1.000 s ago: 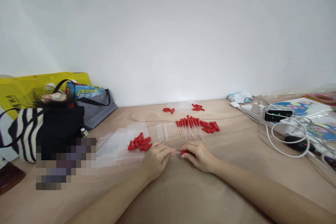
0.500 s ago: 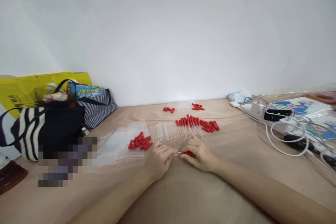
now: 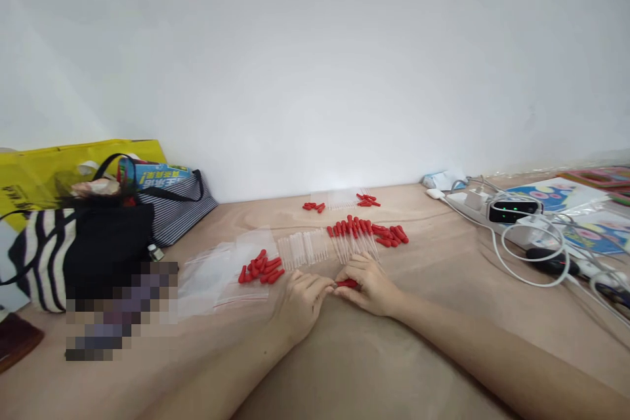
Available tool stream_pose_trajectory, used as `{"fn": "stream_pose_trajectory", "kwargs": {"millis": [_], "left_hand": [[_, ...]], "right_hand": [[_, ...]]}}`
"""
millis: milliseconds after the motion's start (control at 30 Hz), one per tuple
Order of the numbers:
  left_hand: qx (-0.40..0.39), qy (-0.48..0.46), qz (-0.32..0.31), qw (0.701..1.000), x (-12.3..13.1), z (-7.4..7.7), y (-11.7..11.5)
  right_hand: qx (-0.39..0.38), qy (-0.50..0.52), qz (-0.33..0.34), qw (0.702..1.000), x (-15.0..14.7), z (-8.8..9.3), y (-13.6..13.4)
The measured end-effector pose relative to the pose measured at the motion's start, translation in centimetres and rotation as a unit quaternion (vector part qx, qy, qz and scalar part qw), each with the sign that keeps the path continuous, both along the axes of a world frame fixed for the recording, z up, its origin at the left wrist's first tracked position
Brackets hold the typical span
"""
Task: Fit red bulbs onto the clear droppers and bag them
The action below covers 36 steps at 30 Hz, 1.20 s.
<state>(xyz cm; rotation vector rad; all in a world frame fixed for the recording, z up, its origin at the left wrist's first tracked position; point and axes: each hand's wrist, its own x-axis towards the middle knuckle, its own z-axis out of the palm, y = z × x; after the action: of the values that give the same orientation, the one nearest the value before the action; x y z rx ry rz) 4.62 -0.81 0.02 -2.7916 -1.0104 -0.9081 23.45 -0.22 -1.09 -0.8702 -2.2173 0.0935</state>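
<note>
My left hand point(image 3: 298, 302) and my right hand point(image 3: 369, 285) meet fingertip to fingertip on the wooden table point(image 3: 344, 367). Between them is a small dropper: my right fingers pinch its red rubber cap point(image 3: 346, 283), and my left fingers close on the clear tube end, which is mostly hidden. Just beyond my hands lies a row of finished droppers with red caps point(image 3: 352, 236), a row of bare clear tubes point(image 3: 302, 249) and a small heap of loose red caps point(image 3: 260, 269) on clear zip bags point(image 3: 216, 272).
More red caps point(image 3: 391, 236) lie right of the droppers, and another small batch point(image 3: 339, 200) sits near the wall. Striped and black bags point(image 3: 108, 236) stand at the left. A power strip with chargers and white cables point(image 3: 522, 230) crosses the right side.
My hands have closed together, and the clear tube showing between them has disappeared under my fingers. The view has shifted slightly.
</note>
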Motion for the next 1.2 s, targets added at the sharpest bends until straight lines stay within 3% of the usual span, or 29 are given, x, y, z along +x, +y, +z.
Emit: {"fn": "stream_pose_trajectory", "kwargs": {"millis": [133, 333, 500, 700, 867, 967, 1200], "left_hand": [[-0.024, 0.003, 0.006, 1.0, -0.1, 0.0, 0.1], [-0.025, 0.022, -0.002, 0.999, -0.5, 0.1, -0.2], [-0.018, 0.0, 0.073, 0.997, -0.3, 0.9, 0.3], [-0.125, -0.077, 0.197, 0.969, 2.8, 2.1, 4.3], [-0.17, -0.087, 0.249, 0.95, 6.3, 1.7, 7.2], [-0.2, -0.078, 0.267, 0.939, 7.7, 1.5, 7.7], [-0.241, -0.037, 0.281, 0.928, 9.0, 1.5, 7.3]], "right_hand": [[-0.026, 0.014, 0.014, 0.999, 0.8, 0.0, 0.1], [-0.01, 0.012, -0.017, 1.0, 1.2, -0.5, 0.2], [0.022, 0.029, -0.085, 0.996, 2.6, -0.8, 0.3], [0.011, 0.062, -0.259, 0.964, 6.0, -1.1, 1.6], [-0.013, 0.045, -0.375, 0.926, 8.2, -1.3, 2.9], [-0.028, 0.032, -0.403, 0.914, 8.7, -1.4, 3.3], [-0.026, -0.022, -0.397, 0.917, 8.4, -1.4, 3.4]]}}
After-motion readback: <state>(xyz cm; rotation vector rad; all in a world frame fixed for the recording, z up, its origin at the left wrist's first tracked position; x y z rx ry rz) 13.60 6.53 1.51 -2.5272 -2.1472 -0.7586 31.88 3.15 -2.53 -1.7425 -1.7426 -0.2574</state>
